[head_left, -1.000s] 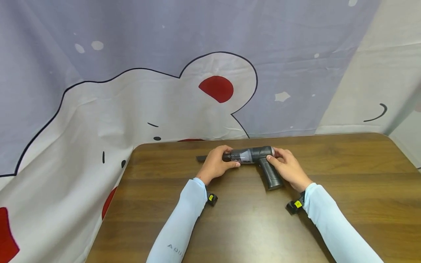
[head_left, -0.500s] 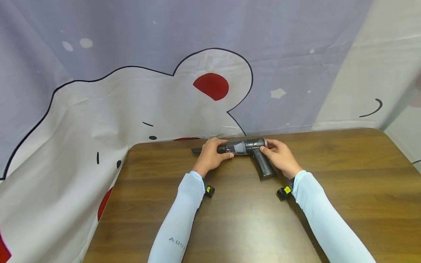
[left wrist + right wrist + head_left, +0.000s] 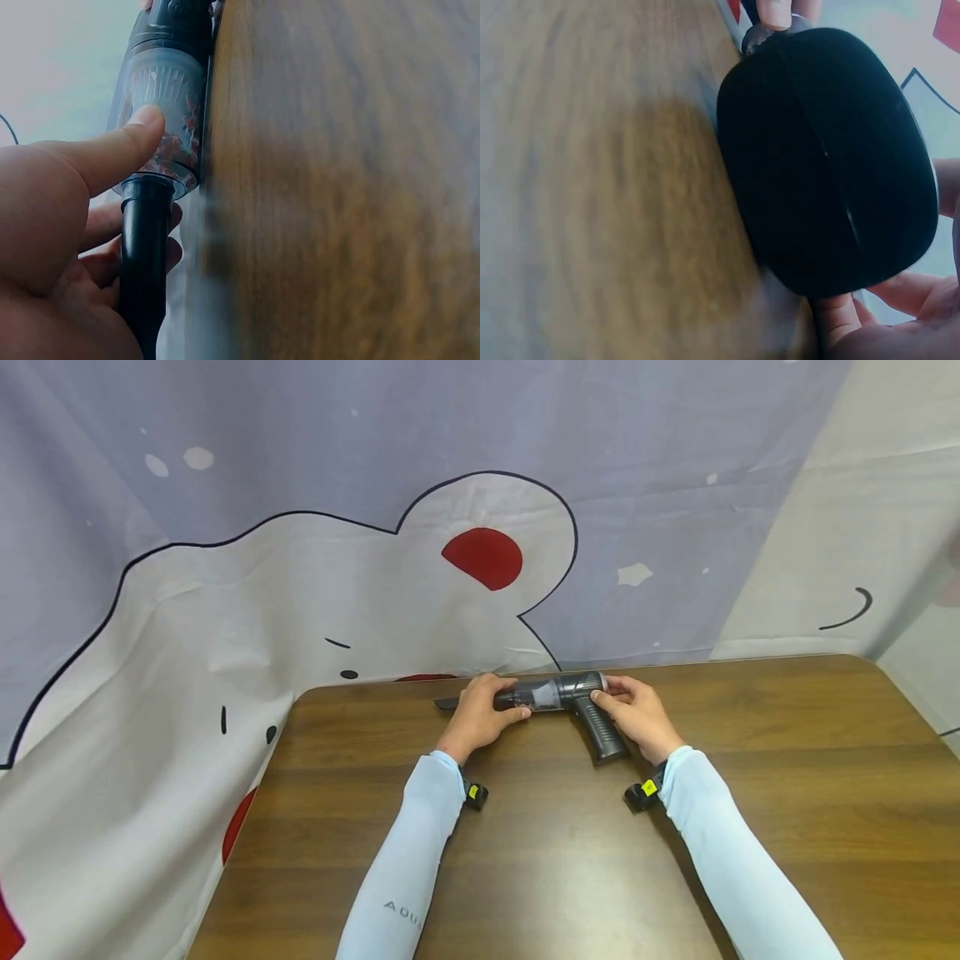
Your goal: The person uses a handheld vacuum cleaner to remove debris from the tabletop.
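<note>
A black handheld vacuum cleaner (image 3: 588, 691) lies on its side along the table's far edge, nozzle to the left. My left hand (image 3: 477, 717) grips it around the nozzle end. In the left wrist view the thumb presses the clear dust cup (image 3: 169, 67), which has reddish bits inside, and fingers pass behind the black nozzle (image 3: 144, 247). My right hand (image 3: 643, 717) holds the motor end, thumb near where the handle (image 3: 602, 735) begins. The handle slants toward me. Its rounded base (image 3: 825, 165) fills much of the right wrist view and hides part of that hand.
The wooden table (image 3: 540, 860) has rounded far corners. Right behind its far edge hangs a printed curtain (image 3: 360, 593) in lilac and white. A black wrist camera (image 3: 475, 795) sits on the left wrist and another wrist camera (image 3: 642, 795) on the right.
Both hands have slid the vacuum cleaner away from me, closer to the far edge. The last half second shows almost no movement. The head view has shifted slightly.
</note>
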### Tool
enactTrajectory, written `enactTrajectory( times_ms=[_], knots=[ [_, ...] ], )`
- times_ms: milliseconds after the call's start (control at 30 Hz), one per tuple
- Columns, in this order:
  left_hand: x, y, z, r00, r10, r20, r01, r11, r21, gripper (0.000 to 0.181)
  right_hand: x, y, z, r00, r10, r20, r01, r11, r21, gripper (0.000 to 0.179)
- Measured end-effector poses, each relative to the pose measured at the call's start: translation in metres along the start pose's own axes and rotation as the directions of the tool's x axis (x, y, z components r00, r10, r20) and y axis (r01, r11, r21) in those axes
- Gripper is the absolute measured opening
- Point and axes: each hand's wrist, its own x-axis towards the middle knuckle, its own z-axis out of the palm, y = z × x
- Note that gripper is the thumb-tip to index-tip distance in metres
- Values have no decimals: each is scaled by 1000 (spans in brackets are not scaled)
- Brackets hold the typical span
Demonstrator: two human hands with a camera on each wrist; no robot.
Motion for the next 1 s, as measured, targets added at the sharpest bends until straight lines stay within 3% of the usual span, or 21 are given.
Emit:
enactTrajectory(
  times_ms=[300,667,900,1000],
  knots=[
    [-2,-4,-4,1000,-6,13,6,1000,6,65,-4,0,8,999,-10,-38,8,998,-60,54],
    [-3,-6,-3,999,33,-5,-33,999,30,65,-10,-3,15,998,5,-69,-10,997,-73,52],
    [-6,-9,-2,999,36,2,-36,998,43,66,-11,-1,16,999,13,-40,-16,996,-92,55],
    [-8,-8,-4,998,63,-17,-62,997,37,69,-13,-2,7,1000,-2,-21,-2,987,-160,60]
  ],
)
